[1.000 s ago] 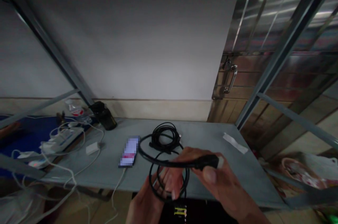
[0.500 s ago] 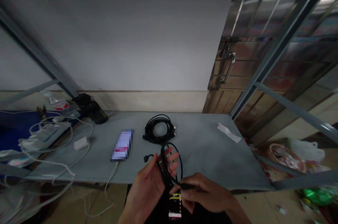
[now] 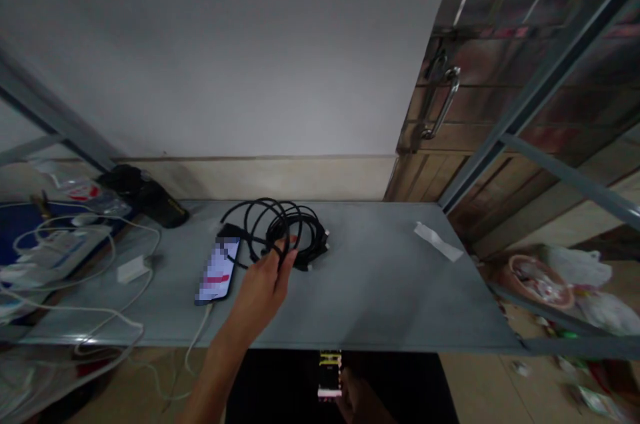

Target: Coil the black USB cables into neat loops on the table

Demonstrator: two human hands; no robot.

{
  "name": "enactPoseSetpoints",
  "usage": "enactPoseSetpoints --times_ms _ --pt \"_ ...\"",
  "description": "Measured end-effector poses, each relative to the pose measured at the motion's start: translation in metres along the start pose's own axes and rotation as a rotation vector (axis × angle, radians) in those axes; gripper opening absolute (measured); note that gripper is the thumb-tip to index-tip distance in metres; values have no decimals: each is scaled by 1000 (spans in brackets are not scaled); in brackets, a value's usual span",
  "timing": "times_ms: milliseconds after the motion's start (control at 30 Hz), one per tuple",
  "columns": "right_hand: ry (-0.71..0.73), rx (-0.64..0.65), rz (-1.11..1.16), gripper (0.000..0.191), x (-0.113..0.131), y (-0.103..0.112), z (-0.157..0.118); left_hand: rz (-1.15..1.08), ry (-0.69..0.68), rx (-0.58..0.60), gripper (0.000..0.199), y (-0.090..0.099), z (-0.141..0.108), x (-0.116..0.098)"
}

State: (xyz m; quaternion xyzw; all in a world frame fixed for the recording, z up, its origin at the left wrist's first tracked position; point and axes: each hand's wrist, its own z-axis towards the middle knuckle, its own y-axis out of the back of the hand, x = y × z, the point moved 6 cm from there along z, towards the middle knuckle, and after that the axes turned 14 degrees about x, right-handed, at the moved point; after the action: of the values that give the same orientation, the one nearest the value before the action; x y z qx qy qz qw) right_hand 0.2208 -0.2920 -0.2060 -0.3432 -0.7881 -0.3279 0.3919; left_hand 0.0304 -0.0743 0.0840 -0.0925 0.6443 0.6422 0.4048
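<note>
My left hand (image 3: 273,267) reaches over the grey table (image 3: 390,291), its fingers closed on a loosely looped black cable (image 3: 255,219). These loops hang above the table and partly overlap a second, coiled black cable (image 3: 317,244) lying there. The looped cable's left end passes over the top of a lit phone (image 3: 219,274). Down by my lap, in shadow, is my right hand (image 3: 353,391), beside a small lit screen (image 3: 329,374). Its fingers are too dark to make out.
A black bottle (image 3: 150,197) lies at the back left, near white cords, a white adapter (image 3: 134,269) and a power strip (image 3: 75,257). A white paper strip (image 3: 437,241) is on the right. Metal posts frame both sides.
My left hand has moved forward and left with the looped cable, away from my right hand. My right hand has let go of that cable and dropped toward my lap.
</note>
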Motion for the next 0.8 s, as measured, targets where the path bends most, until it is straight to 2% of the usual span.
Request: enactPoseSetpoints --times_ms 67,133,200,300,533,700,800 --pt "-40 -51 -22 58 -22 -7 21 269 -34 70 50 -15 22 24" --pt "-73 -91 -37 65 -37 -12 39 446 -79 131 46 -31 39 46" --pt "-89 -136 -56 68 -51 -16 52 493 -96 156 44 -43 48 65" --pt "-106 -214 -100 70 -74 -24 61 498 -109 173 44 -55 49 82" --pt "-165 -222 -100 72 -118 -40 63 494 -137 140 53 -58 34 91" --pt "-252 -186 -133 75 -136 -50 68 522 -165 166 67 -61 34 96" --pt "-289 -191 -151 76 -143 -54 71 509 -175 188 63 -65 35 97"
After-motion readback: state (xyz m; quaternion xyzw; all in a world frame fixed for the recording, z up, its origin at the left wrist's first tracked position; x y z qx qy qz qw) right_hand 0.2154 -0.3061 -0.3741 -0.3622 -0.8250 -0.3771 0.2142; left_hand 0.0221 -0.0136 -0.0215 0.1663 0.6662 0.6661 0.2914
